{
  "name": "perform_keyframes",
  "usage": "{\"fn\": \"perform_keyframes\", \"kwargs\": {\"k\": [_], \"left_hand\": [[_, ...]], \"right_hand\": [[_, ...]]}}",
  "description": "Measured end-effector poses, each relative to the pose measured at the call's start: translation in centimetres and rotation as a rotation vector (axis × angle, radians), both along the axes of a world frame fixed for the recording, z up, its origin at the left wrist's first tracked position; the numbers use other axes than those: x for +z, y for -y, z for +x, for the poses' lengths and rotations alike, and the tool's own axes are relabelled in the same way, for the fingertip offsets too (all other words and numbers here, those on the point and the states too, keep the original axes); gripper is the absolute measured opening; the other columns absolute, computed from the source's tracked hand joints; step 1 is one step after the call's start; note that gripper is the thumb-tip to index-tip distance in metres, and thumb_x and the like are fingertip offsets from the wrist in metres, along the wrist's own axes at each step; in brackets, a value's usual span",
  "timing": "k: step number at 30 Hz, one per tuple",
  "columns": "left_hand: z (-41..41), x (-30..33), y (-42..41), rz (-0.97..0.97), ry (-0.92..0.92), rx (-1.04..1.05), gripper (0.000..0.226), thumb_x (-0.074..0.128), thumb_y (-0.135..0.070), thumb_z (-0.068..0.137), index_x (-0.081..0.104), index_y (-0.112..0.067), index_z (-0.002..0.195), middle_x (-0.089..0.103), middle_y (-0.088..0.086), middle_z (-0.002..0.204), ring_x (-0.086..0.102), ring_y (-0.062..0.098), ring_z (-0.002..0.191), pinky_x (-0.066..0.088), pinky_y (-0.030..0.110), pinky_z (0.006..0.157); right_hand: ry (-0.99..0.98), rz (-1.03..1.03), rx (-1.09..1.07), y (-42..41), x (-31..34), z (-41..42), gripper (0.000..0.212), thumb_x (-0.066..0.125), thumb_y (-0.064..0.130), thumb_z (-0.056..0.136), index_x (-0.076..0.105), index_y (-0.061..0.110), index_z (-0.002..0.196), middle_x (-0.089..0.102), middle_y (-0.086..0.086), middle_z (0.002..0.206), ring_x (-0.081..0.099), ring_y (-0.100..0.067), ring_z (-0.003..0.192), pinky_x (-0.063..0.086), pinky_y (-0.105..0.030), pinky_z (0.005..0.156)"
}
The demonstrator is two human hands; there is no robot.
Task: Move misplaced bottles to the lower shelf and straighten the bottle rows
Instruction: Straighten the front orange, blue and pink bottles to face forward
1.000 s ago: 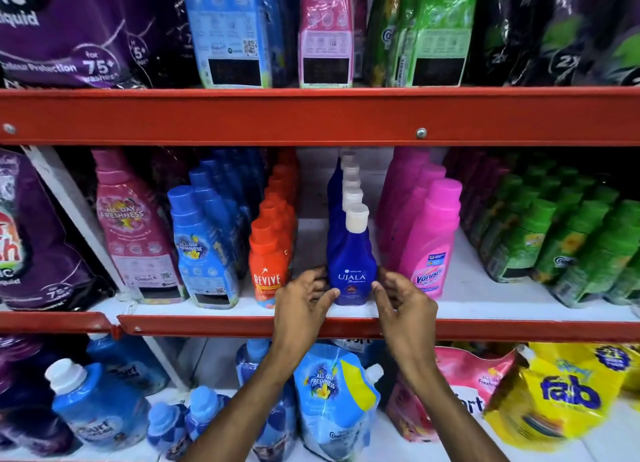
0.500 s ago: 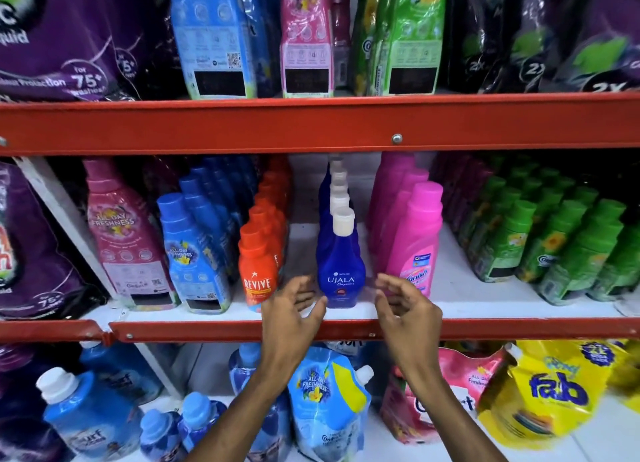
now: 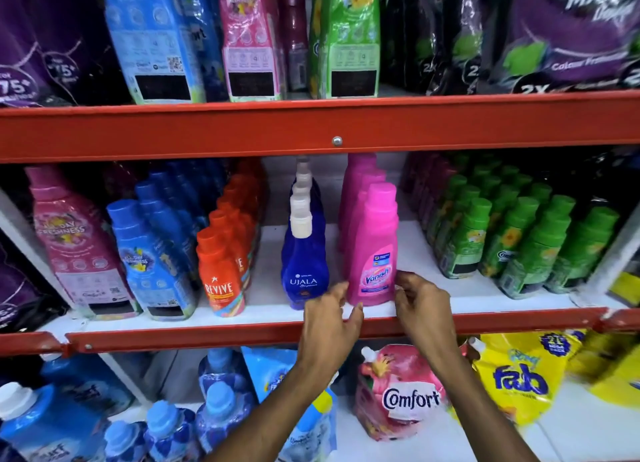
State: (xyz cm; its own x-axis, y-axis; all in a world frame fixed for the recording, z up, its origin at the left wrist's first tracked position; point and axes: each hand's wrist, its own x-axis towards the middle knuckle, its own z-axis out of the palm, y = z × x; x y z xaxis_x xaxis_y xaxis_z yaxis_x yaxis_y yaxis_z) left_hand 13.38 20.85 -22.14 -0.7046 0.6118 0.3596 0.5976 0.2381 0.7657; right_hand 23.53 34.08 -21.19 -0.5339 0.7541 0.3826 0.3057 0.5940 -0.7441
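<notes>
The front pink Vanish bottle (image 3: 374, 253) stands at the middle shelf's (image 3: 242, 333) front edge, heading a row of pink bottles. My left hand (image 3: 329, 323) is at its lower left corner and my right hand (image 3: 420, 305) at its lower right. The fingers of both hands are spread, with the fingertips touching the bottle's sides. Left of it, the blue Ujala bottle (image 3: 304, 267) with a white cap leads its own straight row. Further left is a row of orange Revive bottles (image 3: 220, 274).
Blue (image 3: 152, 264) and pink Comfort bottles (image 3: 74, 246) fill the shelf's left, and green bottles (image 3: 519, 239) the right. The lower shelf holds blue bottles (image 3: 221, 416), a pink Comfort pouch (image 3: 398, 392) and a yellow Fab pouch (image 3: 519, 375). Pouches and refill packs line the top shelf.
Both hands have left the blue Ujala bottle and shifted right to flank the front pink Vanish bottle. The camera has also moved closer and to the right.
</notes>
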Motion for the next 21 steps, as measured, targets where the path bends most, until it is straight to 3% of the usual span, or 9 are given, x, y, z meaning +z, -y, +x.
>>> {"fn": "perform_keyframes", "kwargs": {"k": [4,10,15,18,21], "left_hand": [[-0.5,-0.3,-1.0,-0.085,-0.066,0.036,0.022,0.063,-0.032,0.092,0.064,-0.016,0.107,0.076,0.006,0.082,0.072,0.023,0.077,0.060,0.043,0.072],[-0.4,-0.5,-1.4,-0.084,-0.091,0.080,0.007,0.062,-0.019,0.096,0.066,-0.014,0.100,0.077,0.007,0.088,0.073,0.023,0.078,0.060,0.043,0.071],[-0.4,-0.3,-1.5,-0.091,-0.126,0.119,0.012,0.059,-0.014,0.098,0.062,-0.011,0.086,0.071,0.006,0.075,0.064,0.019,0.064,0.053,0.038,0.062],[-0.3,-0.3,-1.5,-0.109,-0.127,0.126,0.012,0.059,-0.014,0.098,0.062,-0.011,0.086,0.071,0.008,0.075,0.064,0.022,0.064,0.053,0.039,0.062],[-0.1,0.1,-1.1,-0.101,-0.103,0.095,0.014,0.060,-0.021,0.098,0.066,-0.009,0.104,0.075,0.012,0.086,0.071,0.026,0.075,0.060,0.044,0.071]], "right_hand": [[0.033,0.083,0.028,-0.5,0.0,0.2,0.029,0.059,0.001,0.088,0.075,0.016,0.107,0.081,-0.005,0.097,0.075,-0.025,0.091,0.057,-0.033,0.078],[-0.025,-0.017,0.056,-0.7,0.0,0.5,0.023,0.062,0.005,0.093,0.077,0.013,0.109,0.080,-0.003,0.101,0.076,-0.016,0.092,0.055,-0.022,0.086],[-0.024,-0.017,0.041,-0.8,-0.2,0.5,0.021,0.063,0.007,0.093,0.077,0.013,0.108,0.080,-0.001,0.101,0.074,-0.010,0.091,0.052,-0.016,0.084],[-0.017,-0.028,0.039,-0.7,0.1,0.5,0.022,0.063,0.007,0.093,0.077,0.012,0.108,0.080,-0.002,0.102,0.074,-0.012,0.092,0.055,-0.022,0.088],[-0.102,-0.141,0.040,-1.3,-0.3,0.9,0.022,0.064,0.008,0.092,0.076,0.015,0.109,0.080,-0.001,0.100,0.075,-0.014,0.089,0.060,-0.039,0.092]]}}
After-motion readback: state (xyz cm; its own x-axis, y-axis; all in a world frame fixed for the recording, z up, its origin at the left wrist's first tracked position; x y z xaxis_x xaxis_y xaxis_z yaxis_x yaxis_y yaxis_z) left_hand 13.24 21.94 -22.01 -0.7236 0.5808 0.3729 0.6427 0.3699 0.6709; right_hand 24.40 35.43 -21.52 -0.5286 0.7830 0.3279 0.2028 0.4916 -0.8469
